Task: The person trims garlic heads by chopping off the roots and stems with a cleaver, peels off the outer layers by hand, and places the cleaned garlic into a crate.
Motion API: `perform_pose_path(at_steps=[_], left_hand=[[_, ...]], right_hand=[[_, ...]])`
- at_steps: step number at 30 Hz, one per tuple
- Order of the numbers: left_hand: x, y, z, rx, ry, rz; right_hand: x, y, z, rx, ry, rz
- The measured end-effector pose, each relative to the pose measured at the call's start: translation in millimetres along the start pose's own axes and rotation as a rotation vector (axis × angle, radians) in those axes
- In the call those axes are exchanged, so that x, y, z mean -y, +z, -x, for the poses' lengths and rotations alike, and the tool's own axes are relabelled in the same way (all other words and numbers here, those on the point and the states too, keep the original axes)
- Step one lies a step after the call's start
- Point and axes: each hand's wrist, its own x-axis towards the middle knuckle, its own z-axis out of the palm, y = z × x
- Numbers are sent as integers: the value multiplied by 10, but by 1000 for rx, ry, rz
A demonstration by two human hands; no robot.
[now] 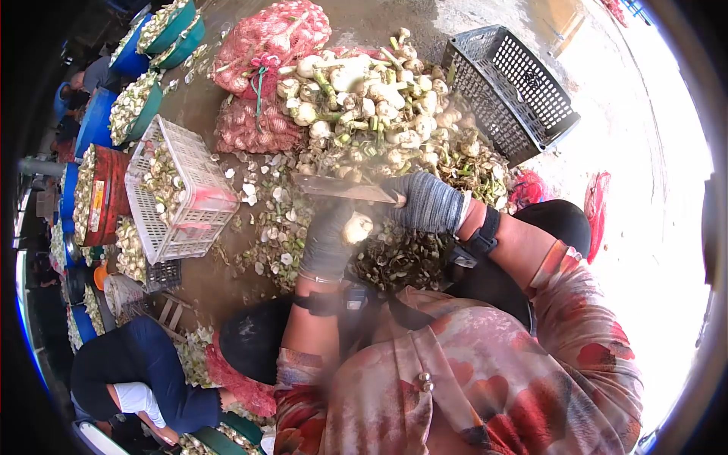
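My left hand [327,241], in a grey knit glove, is closed around a garlic bulb [357,227] whose pale side faces up. In my gloved right hand [427,202] is a knife [345,188], gripped by its handle, with the broad blade pointing left above my left hand. The blade lies close over the bulb; whether they touch I cannot tell. Just beyond both hands rises a heap of garlic bulbs [387,114] with green stalks. Cut stalks and skins [402,262] lie below my hands, between my knees.
Red mesh sacks [269,38] of garlic stand behind the heap at left. A black plastic crate [516,91] is at right. At left are a white crate [193,197] and a red tub [106,196], both holding garlic. A co-worker [144,379] bends over at lower left.
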Motion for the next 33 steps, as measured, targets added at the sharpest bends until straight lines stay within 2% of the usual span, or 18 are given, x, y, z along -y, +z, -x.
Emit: perform_pose_path(at_steps=[2, 4, 6, 8, 9, 12, 13, 15, 17, 18, 19, 20, 21, 23, 26, 28, 29, 33], left_hand=[[-16, -156, 24, 3, -37, -20], [-262, -271, 86, -61, 62, -74], [-685, -661, 19, -165, 260, 129], [-1437, -1410, -13, 3, 387, 487], [-1815, -1467, 9, -167, 559, 445], [-2399, -1913, -144, -314, 508, 732], [-2229, -2269, -387, -293, 426, 604], [-1581, -1877, -763, -356, 273, -139], [-579, -1477, -1152, -552, -26, -454], [-26, -1490, -1359, -352, -85, -796], [534, -1435, -1517, -250, -25, -1041], [296, -630, -1343, -254, -189, -1200], [813, -908, -1486, -368, 60, -1632], [1026, -818, -1682, -580, -118, -1727], [822, -747, -1778, -549, -447, -1711], [696, -866, -1703, -424, -341, -1662], [813, -1013, -1641, -388, -191, -1421], [803, -1270, -1210, -135, -212, -456]], right_hand=[[-410, 119, -70, 235, 323, 110], [-1405, 507, -154, 362, 354, 347], [-1415, 464, -50, 221, 398, 260], [-811, 83, 1, -3, 510, -177], [-677, 24, -7, -126, 613, -308], [-443, -147, -23, -228, 547, -422], [-554, -94, -47, -275, 531, -311], [-498, -114, -68, -255, 555, -345], [-642, -36, -79, -225, 533, -315], [-791, 46, -80, -224, 496, -324], [-877, 96, -65, -236, 425, -310], [-641, -19, -91, -192, 513, -406], [-585, -14, -111, -227, 481, -431], [-662, 66, -115, -224, 452, -566], [-640, 76, -113, -212, 416, -425], [-842, 228, -69, -244, 405, -337], [-806, 181, -39, -212, 376, -228], [-758, 190, -56, -41, 333, 139]])
